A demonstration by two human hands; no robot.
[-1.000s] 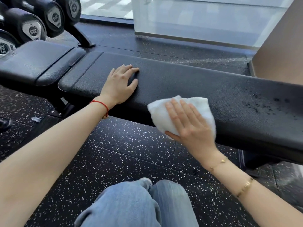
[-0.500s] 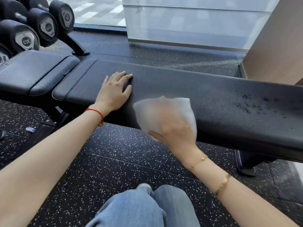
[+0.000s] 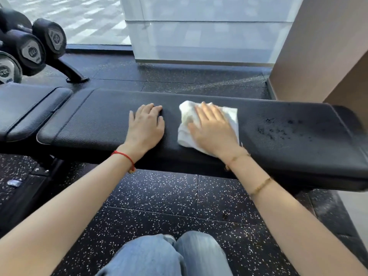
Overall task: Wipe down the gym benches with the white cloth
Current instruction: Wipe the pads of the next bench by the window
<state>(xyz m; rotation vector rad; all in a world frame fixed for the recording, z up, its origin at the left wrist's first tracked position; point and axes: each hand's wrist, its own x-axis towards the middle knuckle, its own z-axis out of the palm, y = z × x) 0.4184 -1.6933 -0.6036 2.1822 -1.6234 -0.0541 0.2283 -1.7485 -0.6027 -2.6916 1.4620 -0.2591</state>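
The wiping of the long black bench [image 3: 199, 156] is in hand. The white cloth [image 3: 229, 120] lies bunched on top of the bench pad, near its middle, and the right hand [image 3: 214, 130] presses down on it with the palm flat and the fingers spread; nothing is pinched, the cloth is simply pinned between palm and pad. The left hand [image 3: 146, 126] rests just beside the cloth, toward the bench's left end, also flat and open on the pad, holding nothing and seemingly used as a brace.

Toward the right end of the bench, a patch of dark specks [image 3: 282, 128] sits on the pad, apart from the cloth. It looks like wet drops or dirt, though which one cannot be told. Judging by this, that part is not yet wiped.

The next move probably calls for sliding the cloth along the bench toward those specks, keeping the palm pressed so the cloth does not ride up or slip out. A second pad [image 3: 29, 108] lies beyond the bench's left end, below the dumbbells [image 3: 31, 50], and likely awaits its turn.
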